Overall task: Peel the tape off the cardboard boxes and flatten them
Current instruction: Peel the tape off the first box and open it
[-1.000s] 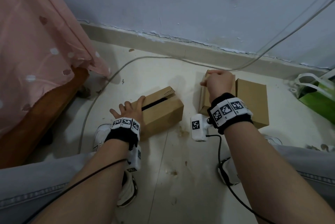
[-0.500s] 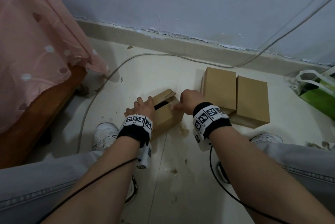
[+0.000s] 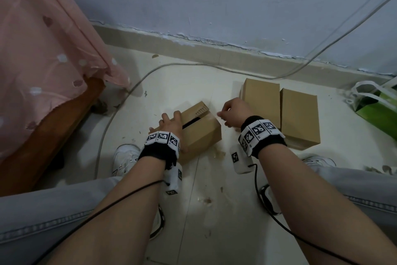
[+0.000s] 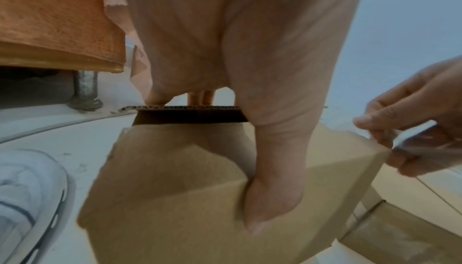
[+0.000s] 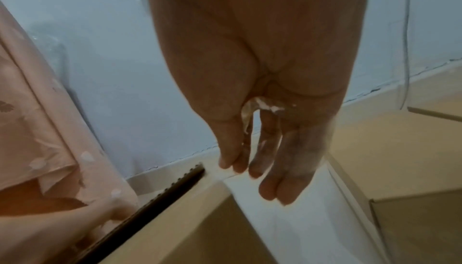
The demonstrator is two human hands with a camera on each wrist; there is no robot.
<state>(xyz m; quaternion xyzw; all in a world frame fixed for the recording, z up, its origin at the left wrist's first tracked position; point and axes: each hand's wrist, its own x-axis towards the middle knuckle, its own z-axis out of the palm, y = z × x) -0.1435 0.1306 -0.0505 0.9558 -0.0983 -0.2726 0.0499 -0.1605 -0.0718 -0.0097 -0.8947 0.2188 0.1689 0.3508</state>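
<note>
The left hand (image 3: 170, 124) presses the cardboard box (image 3: 199, 130), thumb curled over its side. At three o'clock, the right hand (image 3: 233, 112) pinches clear tape (image 4: 420, 145).

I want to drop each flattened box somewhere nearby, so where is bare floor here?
Bare floor lies between the open box and the skirting, crossed only by a cable. Another patch sits between the person's knees, stained. It is crowded on the right: two closed boxes stand side by side, with a green bag beyond.

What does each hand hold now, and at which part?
The left hand grips the small cardboard box at its near-left end, thumb on its side. The right hand pinches the free end of clear tape at the box's right corner.
</note>
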